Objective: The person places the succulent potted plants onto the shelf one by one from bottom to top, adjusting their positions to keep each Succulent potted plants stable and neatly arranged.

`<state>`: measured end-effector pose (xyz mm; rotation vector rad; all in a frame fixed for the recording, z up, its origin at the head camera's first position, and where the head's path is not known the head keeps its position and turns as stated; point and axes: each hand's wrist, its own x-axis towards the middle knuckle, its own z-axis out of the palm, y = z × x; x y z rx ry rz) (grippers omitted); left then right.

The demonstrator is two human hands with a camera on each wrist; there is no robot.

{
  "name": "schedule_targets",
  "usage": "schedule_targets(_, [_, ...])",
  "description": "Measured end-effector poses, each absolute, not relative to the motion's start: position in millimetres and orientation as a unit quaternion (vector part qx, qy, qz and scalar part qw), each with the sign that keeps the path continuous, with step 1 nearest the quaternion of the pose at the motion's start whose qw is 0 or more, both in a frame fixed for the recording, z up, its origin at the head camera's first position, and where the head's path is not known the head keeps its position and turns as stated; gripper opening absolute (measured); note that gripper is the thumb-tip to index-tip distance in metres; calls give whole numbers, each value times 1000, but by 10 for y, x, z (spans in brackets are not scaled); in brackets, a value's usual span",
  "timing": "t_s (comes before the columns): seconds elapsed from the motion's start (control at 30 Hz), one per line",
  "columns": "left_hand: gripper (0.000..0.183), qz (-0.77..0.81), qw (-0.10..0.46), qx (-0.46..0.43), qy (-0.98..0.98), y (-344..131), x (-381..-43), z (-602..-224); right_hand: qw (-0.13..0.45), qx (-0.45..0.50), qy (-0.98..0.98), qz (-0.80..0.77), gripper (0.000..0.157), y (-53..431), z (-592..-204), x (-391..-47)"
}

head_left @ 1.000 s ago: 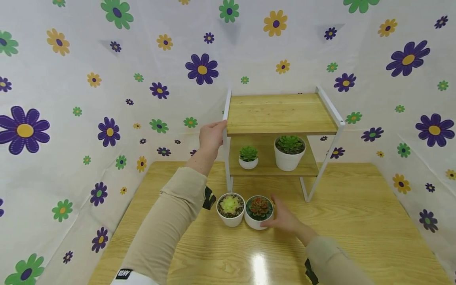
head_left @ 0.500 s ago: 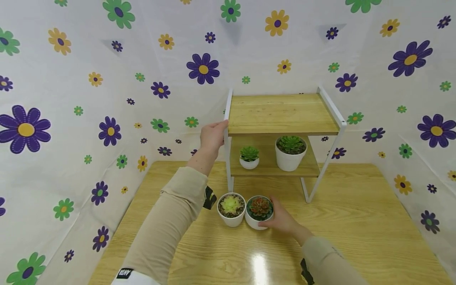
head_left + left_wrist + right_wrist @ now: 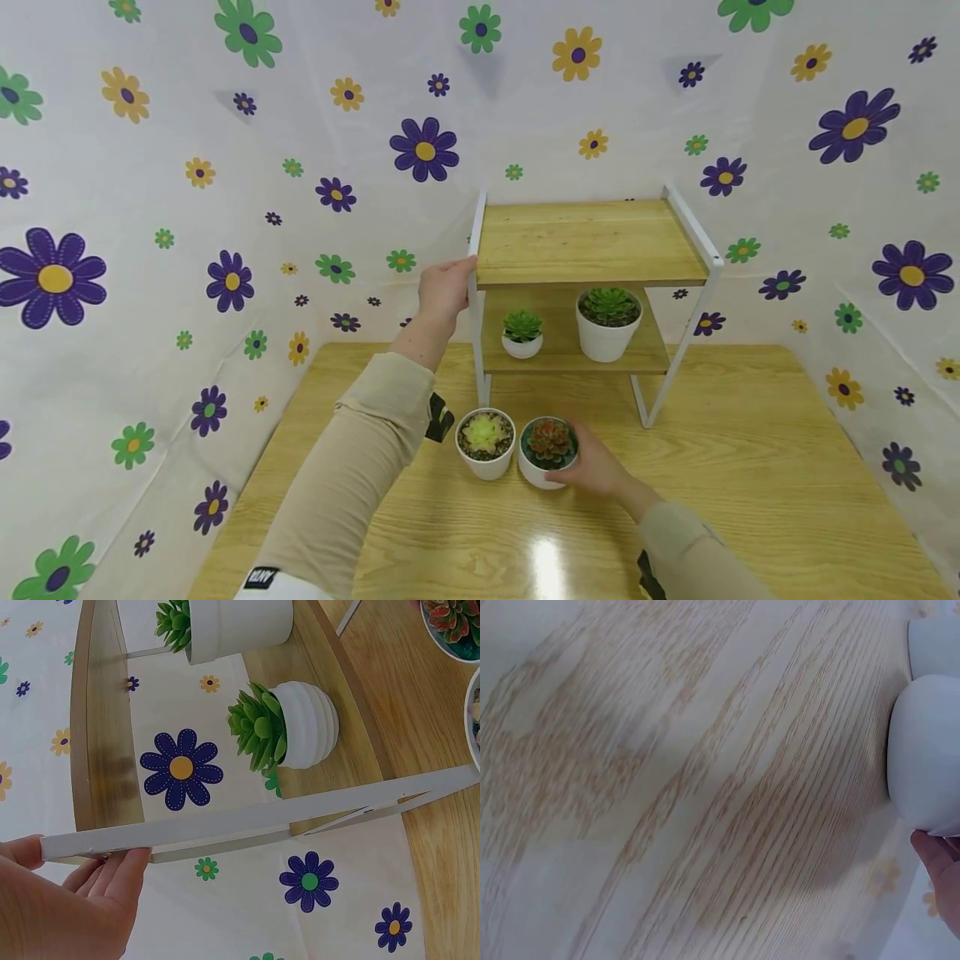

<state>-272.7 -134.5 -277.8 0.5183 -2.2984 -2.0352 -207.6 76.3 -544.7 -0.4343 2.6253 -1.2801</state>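
Note:
At the upper left front corner of a two-tier wooden shelf (image 3: 592, 242), my left hand (image 3: 442, 290) grips the white metal frame; the left wrist view has the thumb and fingers on either side of the white bar (image 3: 225, 814). My right hand (image 3: 597, 464) holds a white potted succulent with reddish leaves (image 3: 549, 446) by its right side, thumb in front. Its smooth round wall (image 3: 928, 754) fills the right edge of the right wrist view, and most fingers are hidden. Just left of it stands a white potted yellow-green succulent (image 3: 486, 437), a narrow gap between them.
A small green potted succulent (image 3: 522, 333) and a larger one (image 3: 609, 325) stand on the lower tier. The shelf stands on a wooden table (image 3: 750, 467), before a flower-printed cloth backdrop (image 3: 300, 50). A black strap piece (image 3: 439, 418) shows beside the left sleeve.
The fingers of my right hand have come round the reddish succulent's pot. That pot has shifted slightly right, away from the yellow-green one. My left hand stays on the frame.

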Motion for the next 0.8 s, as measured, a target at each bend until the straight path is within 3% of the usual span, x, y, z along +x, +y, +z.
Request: schedule_targets(0.8, [44,-653,9,162,-740,-1351,-2738,-2786,84,-156,890,-421,97,1050,-5184,-1984])
